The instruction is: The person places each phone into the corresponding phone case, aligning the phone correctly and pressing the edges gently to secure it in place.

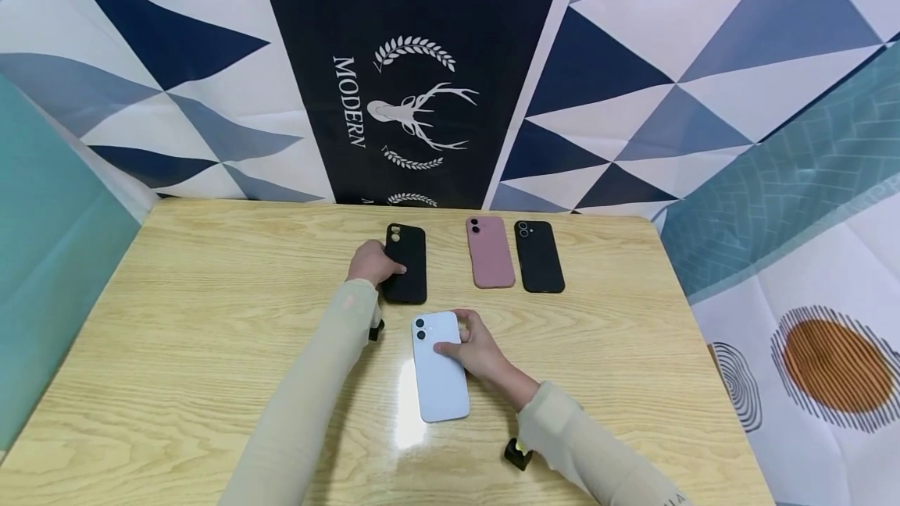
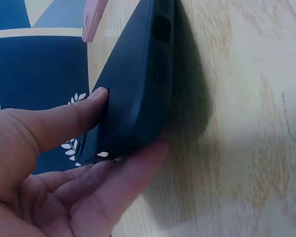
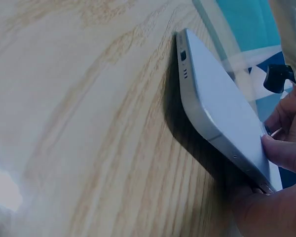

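My left hand [image 1: 371, 262] holds a black phone case [image 1: 405, 276], its thumb on the back and its fingers at the side edge. Table colour shows through the case's camera holes. In the left wrist view the black case [image 2: 133, 84] stands tilted, with port openings along its end and a shadow beside it. A white phone [image 1: 441, 381] is gripped by my right hand [image 1: 483, 350], back and two dark lenses facing up. From the right wrist, the white phone [image 3: 219, 89] shows its charging port, with the thumb pressed on its back and a shadow below.
Behind my hands, a pink phone [image 1: 491, 254] and a black phone [image 1: 540, 260] lie side by side on the wooden table [image 1: 211, 318], camera ends toward the back. Patterned cloth [image 1: 591, 76] hangs along the table's far edge. Each forearm carries a small black wrist camera [image 1: 519, 454].
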`<state>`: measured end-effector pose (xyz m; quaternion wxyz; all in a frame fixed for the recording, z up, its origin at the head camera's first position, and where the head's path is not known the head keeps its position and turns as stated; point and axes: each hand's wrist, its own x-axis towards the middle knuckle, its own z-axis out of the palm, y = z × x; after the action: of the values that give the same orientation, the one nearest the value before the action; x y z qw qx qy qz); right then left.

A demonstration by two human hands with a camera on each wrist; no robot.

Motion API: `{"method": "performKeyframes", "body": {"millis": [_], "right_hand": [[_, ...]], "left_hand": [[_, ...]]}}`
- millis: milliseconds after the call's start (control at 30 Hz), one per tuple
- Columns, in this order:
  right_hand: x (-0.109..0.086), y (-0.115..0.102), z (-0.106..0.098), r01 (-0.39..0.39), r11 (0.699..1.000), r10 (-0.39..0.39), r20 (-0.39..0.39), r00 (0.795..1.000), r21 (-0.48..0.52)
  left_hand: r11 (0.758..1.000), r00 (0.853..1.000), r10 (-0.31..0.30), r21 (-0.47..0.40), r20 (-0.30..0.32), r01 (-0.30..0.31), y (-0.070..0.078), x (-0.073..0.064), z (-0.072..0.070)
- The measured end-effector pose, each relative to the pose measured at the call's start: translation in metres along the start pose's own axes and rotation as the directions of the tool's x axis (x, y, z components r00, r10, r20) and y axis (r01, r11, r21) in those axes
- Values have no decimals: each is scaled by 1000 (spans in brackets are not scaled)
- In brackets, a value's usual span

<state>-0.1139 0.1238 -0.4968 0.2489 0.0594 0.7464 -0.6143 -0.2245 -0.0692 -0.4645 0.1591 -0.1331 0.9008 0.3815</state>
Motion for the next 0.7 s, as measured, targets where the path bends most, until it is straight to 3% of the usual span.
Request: {"method": "performKeyframes", "body": {"millis": [200, 400, 700], "right_hand": [[-1, 2, -3, -30, 1000, 30, -30, 999, -6], [0, 3, -7, -31, 999, 32, -17, 999, 16], [1, 0, -9, -66, 991, 70, -31, 997, 119]], "left_hand": [[999, 998, 5, -34, 55, -3, -5, 3, -4], [998, 993, 57, -45, 102, -53, -10, 5, -8], [966, 975, 106, -251, 193, -56, -18, 1, -16]]}}
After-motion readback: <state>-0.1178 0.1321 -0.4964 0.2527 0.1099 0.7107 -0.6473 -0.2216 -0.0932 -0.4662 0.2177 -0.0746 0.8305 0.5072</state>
